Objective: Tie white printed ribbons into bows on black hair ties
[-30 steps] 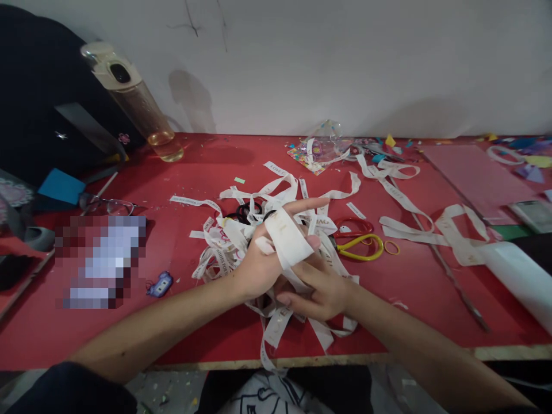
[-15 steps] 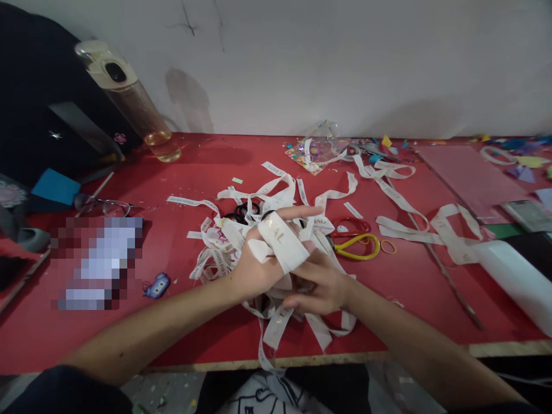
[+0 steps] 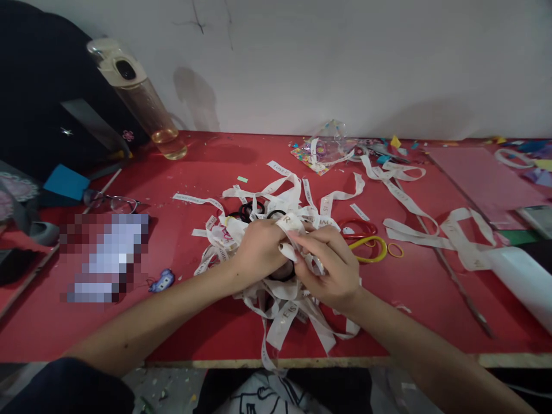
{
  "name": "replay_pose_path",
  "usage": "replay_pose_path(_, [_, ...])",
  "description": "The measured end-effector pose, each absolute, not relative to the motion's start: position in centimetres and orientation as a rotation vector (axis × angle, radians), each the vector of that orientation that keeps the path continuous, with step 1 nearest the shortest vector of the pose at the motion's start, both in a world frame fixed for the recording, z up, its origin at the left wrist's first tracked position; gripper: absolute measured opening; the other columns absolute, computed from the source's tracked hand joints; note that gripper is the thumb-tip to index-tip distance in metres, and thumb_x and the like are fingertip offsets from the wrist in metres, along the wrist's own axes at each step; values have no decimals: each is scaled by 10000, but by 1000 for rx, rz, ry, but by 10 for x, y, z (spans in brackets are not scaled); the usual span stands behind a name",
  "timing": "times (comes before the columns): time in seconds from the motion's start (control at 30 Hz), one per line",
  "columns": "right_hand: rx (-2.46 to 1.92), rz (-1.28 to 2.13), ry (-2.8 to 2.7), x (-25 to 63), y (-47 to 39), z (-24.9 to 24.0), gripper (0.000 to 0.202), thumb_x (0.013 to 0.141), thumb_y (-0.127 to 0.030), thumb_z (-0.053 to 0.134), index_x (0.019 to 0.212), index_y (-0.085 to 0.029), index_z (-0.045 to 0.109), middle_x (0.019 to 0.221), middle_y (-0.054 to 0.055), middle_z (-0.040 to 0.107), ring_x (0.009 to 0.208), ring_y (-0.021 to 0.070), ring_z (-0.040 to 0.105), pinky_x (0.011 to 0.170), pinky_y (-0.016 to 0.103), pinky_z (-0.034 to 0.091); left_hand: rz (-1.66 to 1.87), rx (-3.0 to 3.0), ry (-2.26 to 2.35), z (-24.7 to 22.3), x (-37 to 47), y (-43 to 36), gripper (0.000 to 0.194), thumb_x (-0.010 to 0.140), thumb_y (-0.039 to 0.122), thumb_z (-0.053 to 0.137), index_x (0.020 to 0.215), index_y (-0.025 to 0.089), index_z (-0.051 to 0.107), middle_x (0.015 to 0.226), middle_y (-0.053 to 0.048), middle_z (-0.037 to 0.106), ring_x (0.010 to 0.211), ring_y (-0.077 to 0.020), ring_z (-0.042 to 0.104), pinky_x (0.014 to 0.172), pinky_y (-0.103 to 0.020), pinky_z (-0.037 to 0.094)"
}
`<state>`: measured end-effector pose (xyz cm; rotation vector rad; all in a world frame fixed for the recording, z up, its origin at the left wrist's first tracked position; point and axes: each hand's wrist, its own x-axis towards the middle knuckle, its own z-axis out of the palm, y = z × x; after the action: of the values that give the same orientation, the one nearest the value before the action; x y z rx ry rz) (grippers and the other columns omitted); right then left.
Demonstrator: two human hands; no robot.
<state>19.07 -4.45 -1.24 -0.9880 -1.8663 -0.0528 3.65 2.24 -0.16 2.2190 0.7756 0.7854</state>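
My left hand (image 3: 261, 250) is closed over the middle of a tangled pile of white printed ribbons (image 3: 282, 328), its fingers largely hidden. A white ribbon (image 3: 290, 223) with gold lettering loops over its finger side. From the right, my right hand (image 3: 332, 264) meets it, thumb and fingers pinching this ribbon, whose short end pokes out between the hands. Black hair ties (image 3: 250, 210) lie in the pile just behind my left hand. Scissors with a yellow and a red handle loop (image 3: 371, 249) rest right of my right hand, blades covered by ribbon.
A tilted bottle (image 3: 146, 103) stands back left, before a dark bag (image 3: 38, 69). Glasses (image 3: 112, 201), a blurred-out phone and a small purple trinket (image 3: 163, 280) lie left. Right are loose ribbon (image 3: 414, 201), a thin stick (image 3: 461, 293), a pink sheet (image 3: 474, 178) and a white roll (image 3: 521, 282).
My right hand has risen and closed in a pinch on the ribbon. The ribbon piece that lay broad across my left hand is now drawn in tighter, and the extended finger no longer shows.
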Motion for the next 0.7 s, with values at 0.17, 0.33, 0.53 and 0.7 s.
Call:
replay_pose_path(0.17, [-1009,-57,-1882,192,-43,-16,482,886,-89,581,1331,-275,585,876,36,616,807,194,599,709,364,502,715,2507,842,-5,39,20,138,692,175,556,555,167,546,534,-14,513,500,-133,427,510,-256,256])
replay_pose_path(0.33, [-929,-52,-1888,196,-40,-17,443,874,-98,629,1282,-270,620,870,32,587,787,180,570,689,352,491,548,2614,895,0,41,18,134,749,196,563,621,163,584,582,-5,559,501,-124,451,501,-257,249])
replay_pose_path(0.53, [-863,-31,-1924,195,-39,-17,465,831,-41,601,1243,-254,634,920,43,589,841,182,573,731,362,502,367,2687,980,6,39,19,181,797,263,558,649,166,594,649,-26,639,565,-160,576,510,-270,293])
replay_pose_path(0.7, [-784,-21,-1938,197,-36,-18,255,838,-102,618,1060,-223,651,1004,71,621,932,203,605,792,385,532,389,2775,973,8,38,17,161,828,270,547,798,155,656,712,-59,683,638,-210,650,537,-291,353])
